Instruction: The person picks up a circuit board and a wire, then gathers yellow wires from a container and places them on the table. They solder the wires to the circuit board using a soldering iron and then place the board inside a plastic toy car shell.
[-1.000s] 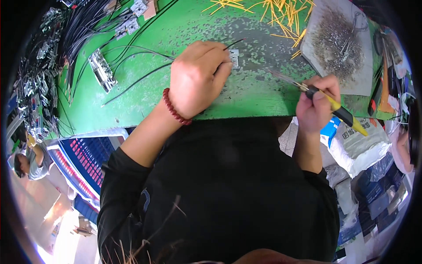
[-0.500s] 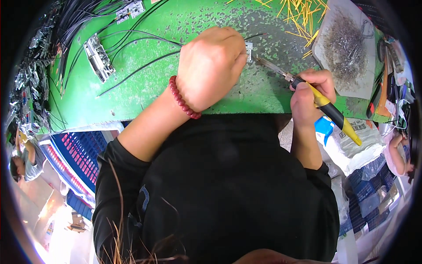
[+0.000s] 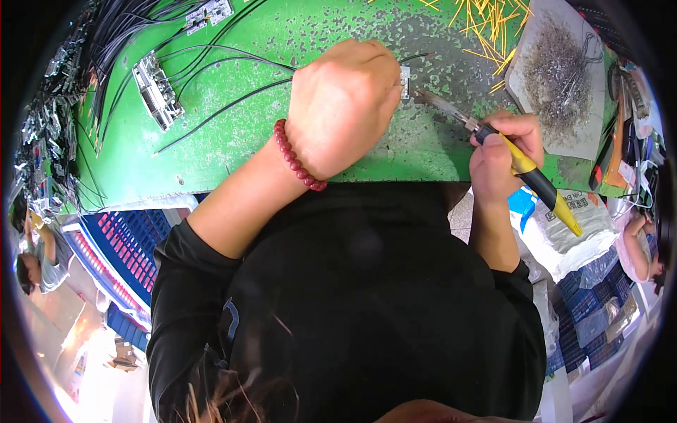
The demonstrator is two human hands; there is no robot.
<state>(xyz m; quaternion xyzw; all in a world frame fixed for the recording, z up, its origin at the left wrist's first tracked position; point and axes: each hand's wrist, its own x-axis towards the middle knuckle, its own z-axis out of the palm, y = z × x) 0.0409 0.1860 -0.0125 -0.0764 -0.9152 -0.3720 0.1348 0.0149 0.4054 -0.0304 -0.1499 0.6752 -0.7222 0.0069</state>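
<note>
My left hand [image 3: 345, 106], with a string of red beads at its wrist, is closed knuckles-up over the green table. Black cables [image 3: 247, 55] run under it from the left, and one thin dark end [image 3: 422, 56] comes out past the knuckles. A small white circuit board [image 3: 405, 82] shows beside its fingers; the fingertips are hidden. My right hand [image 3: 504, 151] is wrapped round a yellow-and-black soldering iron [image 3: 532, 176]. The iron's metal tip [image 3: 427, 97] points left, a short way right of the board, apart from it.
On the left lie a silver metal housing [image 3: 156, 92], another board [image 3: 208, 15] and bundled black cables [image 3: 130, 35]. Yellow sticks [image 3: 493, 28] are scattered at the far right, beside a grey sheet [image 3: 522, 77] covered in dark debris. Blue crates [image 3: 127, 243] stand below the table's edge.
My left hand and the small board have shifted slightly right. My right hand and the soldering iron have also moved a little to the right.
</note>
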